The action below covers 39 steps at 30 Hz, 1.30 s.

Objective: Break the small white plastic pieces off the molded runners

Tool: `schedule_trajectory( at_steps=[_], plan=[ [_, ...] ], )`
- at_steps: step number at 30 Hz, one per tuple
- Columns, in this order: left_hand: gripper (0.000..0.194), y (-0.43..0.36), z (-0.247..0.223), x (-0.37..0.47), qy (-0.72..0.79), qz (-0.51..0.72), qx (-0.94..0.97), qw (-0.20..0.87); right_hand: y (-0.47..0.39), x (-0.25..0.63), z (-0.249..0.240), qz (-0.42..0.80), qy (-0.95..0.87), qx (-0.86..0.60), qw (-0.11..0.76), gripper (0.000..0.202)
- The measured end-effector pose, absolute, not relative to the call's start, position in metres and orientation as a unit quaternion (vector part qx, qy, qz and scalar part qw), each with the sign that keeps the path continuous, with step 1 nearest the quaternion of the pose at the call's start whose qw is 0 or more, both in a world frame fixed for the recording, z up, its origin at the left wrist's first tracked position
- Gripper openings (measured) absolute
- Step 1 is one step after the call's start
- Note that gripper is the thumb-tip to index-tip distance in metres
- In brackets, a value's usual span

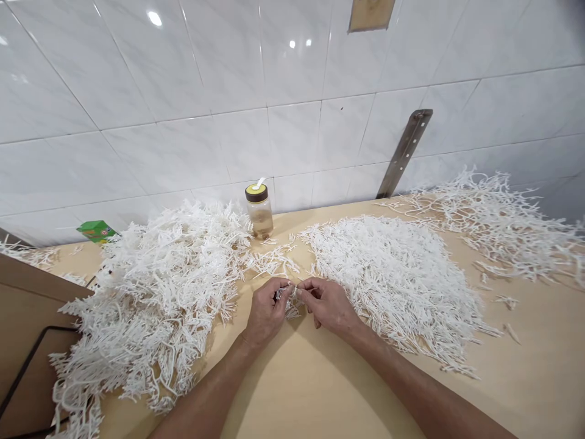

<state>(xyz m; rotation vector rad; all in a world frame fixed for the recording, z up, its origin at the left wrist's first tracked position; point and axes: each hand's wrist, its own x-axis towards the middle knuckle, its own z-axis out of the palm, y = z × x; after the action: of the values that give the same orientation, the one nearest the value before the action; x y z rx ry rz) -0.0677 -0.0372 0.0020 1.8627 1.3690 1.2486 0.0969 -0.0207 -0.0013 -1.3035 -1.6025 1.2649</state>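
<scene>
My left hand (266, 312) and my right hand (331, 306) meet over the middle of the table, fingertips close together. Both are closed in a pinch on a small white branching strand (295, 292) stretched between them. Thin pale tips and something dark show inside the curl of my left hand; I cannot make out what the dark part is. A tall heap of white branching strands (159, 286) lies left of my left hand. To the right, a flatter pile of similar strands (397, 280) reaches close to my right hand. Loose bits (274, 259) lie just beyond my fingers.
A clear jar with a dark and yellow lid (259, 210) stands near the tiled wall (292, 140). A green box (95, 230) sits behind the left heap. More strands (507, 222) spread at the far right. A slotted metal bar (404, 155) leans upright by the wall.
</scene>
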Motion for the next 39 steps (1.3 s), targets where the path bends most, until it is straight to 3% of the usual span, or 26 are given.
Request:
schedule_trajectory(
  at_steps=[10, 14, 20, 25, 29, 34, 39],
  plan=[
    [0.021, -0.045, 0.002, -0.065, 0.532, 0.444, 0.694, 0.195, -0.019, 0.094, -0.005, 0.391, -0.623, -0.571, 0.364, 0.013],
    [0.023, -0.045, 0.002, -0.064, 0.535, 0.458, 0.673, 0.227, -0.013, 0.098, -0.004, 0.422, -0.558, -0.606, 0.378, 0.008],
    [0.027, -0.041, 0.001, -0.064, 0.534, 0.465, 0.640, 0.298, -0.018, 0.098, 0.003, 0.446, -0.559, -0.563, 0.414, 0.021],
    [0.025, -0.041, 0.002, -0.064, 0.534, 0.451, 0.653, 0.293, -0.024, 0.093, 0.002, 0.458, -0.618, -0.506, 0.390, 0.031],
    [0.026, -0.040, 0.003, -0.063, 0.545, 0.442, 0.649, 0.294, -0.024, 0.092, -0.002, 0.428, -0.635, -0.510, 0.391, 0.028],
    [0.025, -0.040, 0.004, -0.063, 0.543, 0.445, 0.643, 0.307, -0.024, 0.092, -0.004, 0.283, -0.709, -0.506, 0.402, 0.019],
    [0.024, -0.041, 0.003, -0.063, 0.547, 0.439, 0.645, 0.305, -0.024, 0.092, -0.006, 0.331, -0.690, -0.524, 0.373, 0.022]
  ],
)
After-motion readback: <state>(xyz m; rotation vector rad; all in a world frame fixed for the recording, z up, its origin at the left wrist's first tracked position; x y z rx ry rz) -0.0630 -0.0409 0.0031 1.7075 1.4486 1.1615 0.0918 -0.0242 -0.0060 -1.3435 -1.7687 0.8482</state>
